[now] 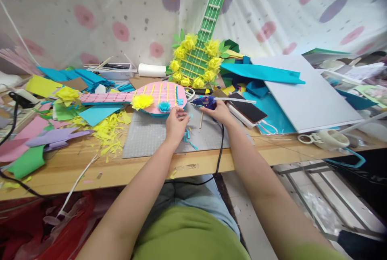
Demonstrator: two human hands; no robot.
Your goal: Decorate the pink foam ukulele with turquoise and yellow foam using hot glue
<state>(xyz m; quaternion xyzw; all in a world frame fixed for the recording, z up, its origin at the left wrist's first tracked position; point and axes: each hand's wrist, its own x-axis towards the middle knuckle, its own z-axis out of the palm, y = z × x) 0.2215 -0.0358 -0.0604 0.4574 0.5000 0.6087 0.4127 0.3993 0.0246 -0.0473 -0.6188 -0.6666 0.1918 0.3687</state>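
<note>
Wood shows along the near edge of the long, cluttered desk (105, 171), and over its middle lies a flat grey cutting mat (142, 143). From where I stand, a guitar shape of pink paper with yellow strips across its face (155, 95) rests face up, its rounded body at the mat's far left part and its neck pointing left. I judge it light and fairly stiff, with a skin that would dent under a hard squeeze; its plain edges seem the safest hold. The dark blue plastic glue gun (203, 101), a white glue stick jutting from its back, sits in the right hand (220, 113), fingers wrapped around it. It looks hard and sturdy, best kept by the handle, since the nozzle may be hot. The left hand (177, 127), just by the pink body's near right rim, has its fingertips drawn narrowly together; whether they pinch something pale blue, I cannot tell. The ruffled yellow paper flower (142, 102) and the smaller blue one (164, 107) look soft and crushable, better taken low at the base. Tiniest are the limp blue paper scraps (190, 142) on the mat.
</note>
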